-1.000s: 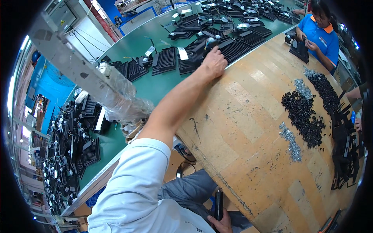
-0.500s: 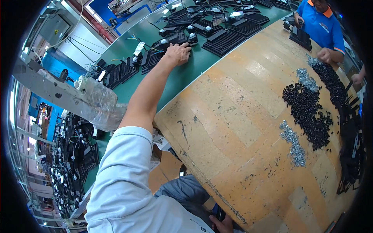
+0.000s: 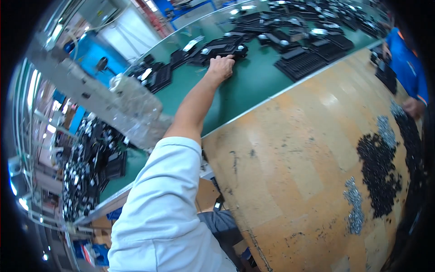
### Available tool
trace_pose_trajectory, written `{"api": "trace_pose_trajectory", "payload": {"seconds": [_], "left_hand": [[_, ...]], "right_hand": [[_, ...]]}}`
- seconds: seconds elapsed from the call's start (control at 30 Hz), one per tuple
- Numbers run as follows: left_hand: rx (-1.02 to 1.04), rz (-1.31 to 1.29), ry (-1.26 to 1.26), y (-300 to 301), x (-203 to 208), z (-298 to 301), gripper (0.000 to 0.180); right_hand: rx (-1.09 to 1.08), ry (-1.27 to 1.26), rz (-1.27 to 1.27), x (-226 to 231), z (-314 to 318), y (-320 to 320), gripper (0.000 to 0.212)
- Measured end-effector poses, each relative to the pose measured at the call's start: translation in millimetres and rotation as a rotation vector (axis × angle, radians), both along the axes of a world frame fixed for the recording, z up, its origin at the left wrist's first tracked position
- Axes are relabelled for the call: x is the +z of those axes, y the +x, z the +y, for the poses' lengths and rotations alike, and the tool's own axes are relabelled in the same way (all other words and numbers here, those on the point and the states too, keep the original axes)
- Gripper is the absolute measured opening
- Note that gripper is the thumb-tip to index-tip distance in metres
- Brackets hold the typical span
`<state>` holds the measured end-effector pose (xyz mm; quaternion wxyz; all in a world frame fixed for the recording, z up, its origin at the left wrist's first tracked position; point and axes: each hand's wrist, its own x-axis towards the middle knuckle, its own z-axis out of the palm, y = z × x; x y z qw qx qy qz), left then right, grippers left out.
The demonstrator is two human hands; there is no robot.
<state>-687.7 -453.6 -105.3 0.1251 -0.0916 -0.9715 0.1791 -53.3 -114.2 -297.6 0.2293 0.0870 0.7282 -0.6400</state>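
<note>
My left hand reaches across to the green surface, its fingers curled at the near edge of a black floodlight. This light has a ribbed dark housing and small white domes. Its far parts merge with other dark lights behind it, and my fingertips are partly hidden against it. To its left lies another black floodlight; to its right, a larger ribbed black one lies flat near the surface's edge. My right hand is out of view.
Many more black lights crowd the green surface at left. A wrapped post stands beside my arm. On the wooden table lie piles of small black parts and silver rings. A co-worker in blue is at far right.
The view has swung, shifting the table rightward in the picture. The floodlight at my left hand has turned and lies farther left-to-right. My right hand, low in the earlier frame, has gone out of view.
</note>
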Motion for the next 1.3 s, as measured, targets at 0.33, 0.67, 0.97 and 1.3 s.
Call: {"api": "trace_pose_trajectory", "payload": {"seconds": [0.33,0.67,0.97,1.3], "left_hand": [[1.08,-0.878,-0.73,-15,-13,-61,0.058],[-0.111,-0.023,0.342,-8,34,136,0.026],[-0.334,0.037,0.782,32,-21,187,0.043],[-0.438,0.044,0.546,42,6,154,0.037]], "right_hand": [[0.033,-0.022,0.007,-28,9,-16,0.078],[0.047,-0.015,-0.03,-20,3,0,0.078],[-0.081,0.063,-0.058,3,-7,42,0.077],[-0.268,0.082,-0.115,26,-32,77,0.076]]}}
